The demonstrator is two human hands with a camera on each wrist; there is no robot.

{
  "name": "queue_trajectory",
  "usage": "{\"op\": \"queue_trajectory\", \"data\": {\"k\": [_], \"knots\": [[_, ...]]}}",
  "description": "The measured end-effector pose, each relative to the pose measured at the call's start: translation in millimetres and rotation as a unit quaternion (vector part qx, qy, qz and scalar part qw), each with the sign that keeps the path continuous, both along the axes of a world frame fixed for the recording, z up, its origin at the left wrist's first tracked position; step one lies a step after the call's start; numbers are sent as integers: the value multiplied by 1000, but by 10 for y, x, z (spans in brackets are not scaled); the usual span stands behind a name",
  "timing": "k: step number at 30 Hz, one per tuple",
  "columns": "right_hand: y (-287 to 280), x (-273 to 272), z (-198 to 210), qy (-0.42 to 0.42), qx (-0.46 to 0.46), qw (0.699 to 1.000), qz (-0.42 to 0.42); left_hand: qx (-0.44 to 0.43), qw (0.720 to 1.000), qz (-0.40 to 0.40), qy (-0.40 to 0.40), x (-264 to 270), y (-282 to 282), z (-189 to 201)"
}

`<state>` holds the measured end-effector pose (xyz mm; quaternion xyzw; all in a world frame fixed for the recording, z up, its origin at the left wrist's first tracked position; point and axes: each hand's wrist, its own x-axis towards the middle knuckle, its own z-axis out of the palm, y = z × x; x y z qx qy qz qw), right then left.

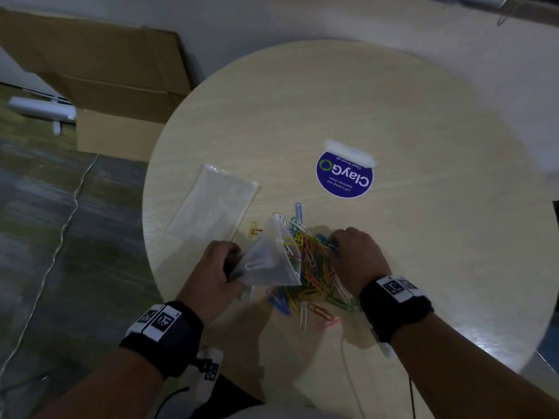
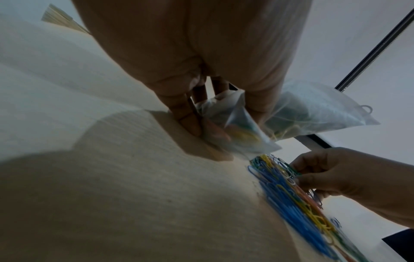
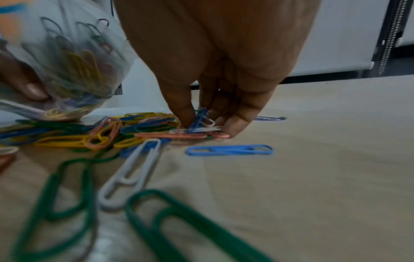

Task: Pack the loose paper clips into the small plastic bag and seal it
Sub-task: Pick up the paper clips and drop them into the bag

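On one table (image 1: 423, 267): two hands (image 1: 216, 264), two bags (image 1: 266, 258), uncounted paper clips (image 1: 311, 267).

Blue, yellow, green, orange, white paper clips (image 1: 305, 267); blue sticker (image 1: 344, 176); clear bag (image 1: 266, 261).

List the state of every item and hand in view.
small plastic bag: unsealed, partly filled, held up.
paper clips: mostly loose, heaped on table.
second bag: flat on the table.
left hand: grips the small plastic bag.
right hand: fingers pinching clips.
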<state>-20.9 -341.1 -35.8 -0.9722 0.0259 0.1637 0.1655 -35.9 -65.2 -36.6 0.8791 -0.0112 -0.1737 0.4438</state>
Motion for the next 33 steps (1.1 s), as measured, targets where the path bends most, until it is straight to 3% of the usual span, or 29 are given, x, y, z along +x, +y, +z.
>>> {"op": "queue_trajectory", "data": {"k": [5, 12, 16, 21, 24, 29, 33], "knots": [[-5, -17, 113, -13, 8, 1000, -10, -3, 1000, -3, -8, -8, -8, 19], [-1, -54, 679, -47, 168, 978, -115, -4, 1000, -9, -2, -16, -15, 17], [147, -26, 971, -5, 197, 978, -63, -5, 1000, -4, 0, -20, -25, 18], [402, 61, 960, 56, 107, 993, 13, -4, 1000, -9, -4, -20, -15, -4], [475, 78, 948, 61, 99, 992, 38, 2, 1000, -10, -1, -14, -11, 5], [487, 62, 981, 22, 166, 985, 32, 3, 1000, -11, -6, -21, -15, -4], [514, 62, 991, 112, 258, 959, 29, 1, 1000, -9, -8, -17, 2, -30]]}}
